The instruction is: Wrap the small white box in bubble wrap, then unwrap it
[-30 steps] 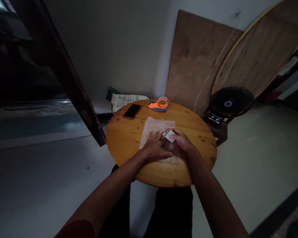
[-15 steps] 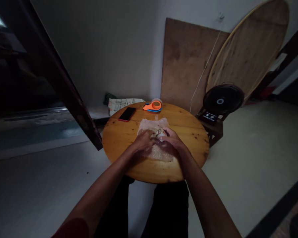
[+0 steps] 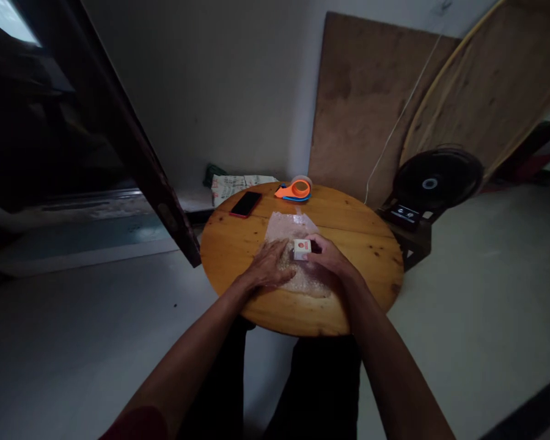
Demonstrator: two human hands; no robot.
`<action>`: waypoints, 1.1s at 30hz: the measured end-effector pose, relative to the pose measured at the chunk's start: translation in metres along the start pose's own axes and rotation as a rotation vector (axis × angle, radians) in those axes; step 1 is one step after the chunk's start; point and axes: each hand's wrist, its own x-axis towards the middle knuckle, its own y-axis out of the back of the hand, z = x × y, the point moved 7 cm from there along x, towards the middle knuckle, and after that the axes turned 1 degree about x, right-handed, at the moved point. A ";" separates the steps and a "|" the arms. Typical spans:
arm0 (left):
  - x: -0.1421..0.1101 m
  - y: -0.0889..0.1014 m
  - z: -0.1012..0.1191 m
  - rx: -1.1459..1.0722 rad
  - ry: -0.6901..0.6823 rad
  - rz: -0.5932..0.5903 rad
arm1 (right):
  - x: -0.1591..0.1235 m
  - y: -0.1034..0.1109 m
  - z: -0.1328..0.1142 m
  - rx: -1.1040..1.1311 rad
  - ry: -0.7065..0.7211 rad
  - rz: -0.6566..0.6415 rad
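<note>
A sheet of bubble wrap (image 3: 289,226) lies on the round wooden table (image 3: 229,244). On its left part my left hand (image 3: 269,264) rests flat with the fingers spread. My right hand (image 3: 326,252) grips a small white box (image 3: 302,249) with a red mark on its top, thumb on the near side and fingers behind. The box is over the middle of the bubble wrap, just right of my left fingertips; whether it touches the wrap I cannot tell.
At the table's far edge sits an orange and blue tape dispenser (image 3: 297,189). A phone (image 3: 245,204) with a red edge lies to its left. A black fan (image 3: 433,183) stands right of the table. Wooden boards (image 3: 376,98) lean against the wall.
The white box has turned in my right hand, so its red-marked face now shows. My left hand went to the box's side, then returned flat onto the bubble wrap. The view also shifted.
</note>
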 end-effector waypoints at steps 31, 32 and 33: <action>0.001 0.000 -0.002 -0.057 -0.032 0.045 | 0.002 -0.013 -0.003 -0.129 0.047 -0.002; 0.001 0.000 -0.002 -0.056 -0.037 0.048 | 0.002 -0.013 -0.003 -0.124 0.052 -0.001; 0.002 0.000 -0.002 -0.053 -0.043 0.051 | 0.002 -0.013 -0.002 -0.122 0.058 0.001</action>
